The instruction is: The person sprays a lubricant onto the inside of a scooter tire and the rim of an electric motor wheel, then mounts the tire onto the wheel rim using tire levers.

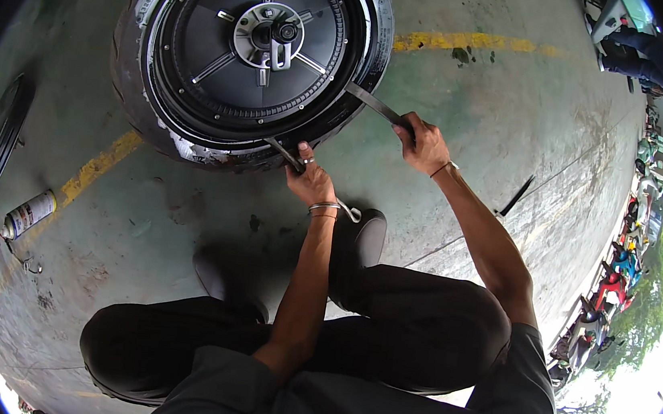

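A motorcycle-type wheel with a black hub [208, 73] and a worn black tire [129, 97] lies on the floor ahead of me. My left hand [311, 184] is closed around a metal tire lever [280, 150], whose flat tip meets the rim's near edge. In my right hand [425, 147] is a second tire lever [378, 105], a flat steel bar with its tip at the rim's right-hand edge. The looped rear end of the left lever shows behind my left wrist. White smears mark the tire near the rim.
A spray can [30, 213] with a red tube lies at the left, below a dark round part [5, 132]. Another dark, thin tool [517, 196] lies right of my right forearm. Yellow lines [102, 164] cross the floor. Parked motorbikes [614, 289] line the far right; a person's legs [642, 54] show at top right.
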`<state>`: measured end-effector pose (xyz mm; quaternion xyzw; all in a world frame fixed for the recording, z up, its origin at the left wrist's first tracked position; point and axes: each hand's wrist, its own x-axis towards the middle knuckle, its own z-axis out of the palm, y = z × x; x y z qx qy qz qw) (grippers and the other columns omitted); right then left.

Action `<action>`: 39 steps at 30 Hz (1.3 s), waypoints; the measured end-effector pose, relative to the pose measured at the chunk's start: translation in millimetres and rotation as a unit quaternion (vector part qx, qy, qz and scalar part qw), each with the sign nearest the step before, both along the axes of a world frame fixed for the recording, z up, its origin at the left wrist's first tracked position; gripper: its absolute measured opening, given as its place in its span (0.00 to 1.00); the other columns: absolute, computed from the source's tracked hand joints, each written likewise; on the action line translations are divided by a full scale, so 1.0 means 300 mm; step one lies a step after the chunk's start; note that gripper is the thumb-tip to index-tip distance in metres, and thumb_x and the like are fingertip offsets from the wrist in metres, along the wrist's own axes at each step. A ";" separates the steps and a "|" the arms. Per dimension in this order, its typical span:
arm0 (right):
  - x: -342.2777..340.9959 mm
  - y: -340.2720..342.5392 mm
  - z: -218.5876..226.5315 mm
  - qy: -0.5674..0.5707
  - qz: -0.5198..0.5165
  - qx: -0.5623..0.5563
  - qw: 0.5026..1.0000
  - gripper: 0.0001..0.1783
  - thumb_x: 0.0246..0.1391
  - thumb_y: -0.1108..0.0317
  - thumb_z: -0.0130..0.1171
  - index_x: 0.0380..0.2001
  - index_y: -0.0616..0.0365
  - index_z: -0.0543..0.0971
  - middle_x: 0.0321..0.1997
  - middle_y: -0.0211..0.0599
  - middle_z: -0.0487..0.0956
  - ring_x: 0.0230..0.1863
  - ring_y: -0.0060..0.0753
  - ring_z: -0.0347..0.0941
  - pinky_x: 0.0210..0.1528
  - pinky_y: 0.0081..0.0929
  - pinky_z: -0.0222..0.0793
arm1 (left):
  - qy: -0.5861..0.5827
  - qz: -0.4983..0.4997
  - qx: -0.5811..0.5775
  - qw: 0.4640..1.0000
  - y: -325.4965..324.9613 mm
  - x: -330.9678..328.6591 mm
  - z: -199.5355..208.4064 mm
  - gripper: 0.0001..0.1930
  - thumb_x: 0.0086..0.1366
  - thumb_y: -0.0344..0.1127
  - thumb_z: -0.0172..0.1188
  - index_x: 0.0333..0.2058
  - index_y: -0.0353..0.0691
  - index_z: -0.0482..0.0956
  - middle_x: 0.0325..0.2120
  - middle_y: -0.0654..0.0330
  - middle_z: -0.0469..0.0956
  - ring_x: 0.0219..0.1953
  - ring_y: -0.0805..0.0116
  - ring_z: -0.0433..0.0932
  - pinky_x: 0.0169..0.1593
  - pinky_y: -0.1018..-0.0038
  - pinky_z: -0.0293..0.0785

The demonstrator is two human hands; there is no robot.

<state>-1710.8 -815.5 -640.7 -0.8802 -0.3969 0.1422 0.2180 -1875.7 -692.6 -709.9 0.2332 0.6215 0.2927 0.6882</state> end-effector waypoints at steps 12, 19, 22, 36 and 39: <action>-0.356 0.076 -0.044 0.125 -0.107 0.072 0.984 0.06 0.57 0.69 0.56 0.33 0.59 0.70 0.23 0.50 0.77 0.26 0.59 0.75 0.27 0.46 0.68 | 0.244 -0.179 0.258 0.917 0.294 -0.274 0.065 0.33 0.53 0.58 0.70 0.36 0.24 0.78 0.24 0.55 0.79 0.26 0.69 0.73 0.36 0.72 0.72; -0.468 0.103 -0.097 0.155 -0.152 0.113 0.970 0.07 0.59 0.68 0.55 0.36 0.59 0.69 0.25 0.50 0.79 0.28 0.59 0.76 0.30 0.47 0.69 | 0.352 -0.224 0.334 0.845 0.482 -0.382 0.184 0.33 0.55 0.58 0.68 0.42 0.28 0.76 0.21 0.54 0.78 0.23 0.65 0.74 0.33 0.69 0.72; -0.471 0.106 -0.107 0.142 -0.130 0.112 0.975 0.07 0.59 0.68 0.55 0.36 0.59 0.70 0.25 0.48 0.79 0.28 0.59 0.76 0.30 0.47 0.70 | 0.319 -0.160 0.272 0.894 0.379 -0.325 0.177 0.32 0.58 0.59 0.64 0.42 0.30 0.74 0.18 0.53 0.77 0.21 0.62 0.75 0.31 0.66 0.72; -0.422 0.090 -0.109 0.164 -0.134 0.139 0.967 0.05 0.57 0.70 0.57 0.35 0.59 0.75 0.24 0.47 0.78 0.25 0.55 0.76 0.28 0.40 0.70 | 0.338 -0.282 0.329 0.835 0.322 -0.391 0.308 0.26 0.72 0.54 0.40 0.35 0.33 0.72 0.18 0.45 0.72 0.21 0.42 0.70 0.29 0.57 0.65; -0.430 0.107 -0.092 0.181 -0.144 0.139 0.963 0.04 0.57 0.71 0.57 0.35 0.58 0.75 0.23 0.47 0.77 0.25 0.54 0.76 0.27 0.38 0.70 | 0.407 -0.332 0.311 0.792 0.319 -0.373 0.393 0.27 0.72 0.52 0.41 0.29 0.32 0.75 0.21 0.41 0.75 0.27 0.38 0.73 0.34 0.57 0.68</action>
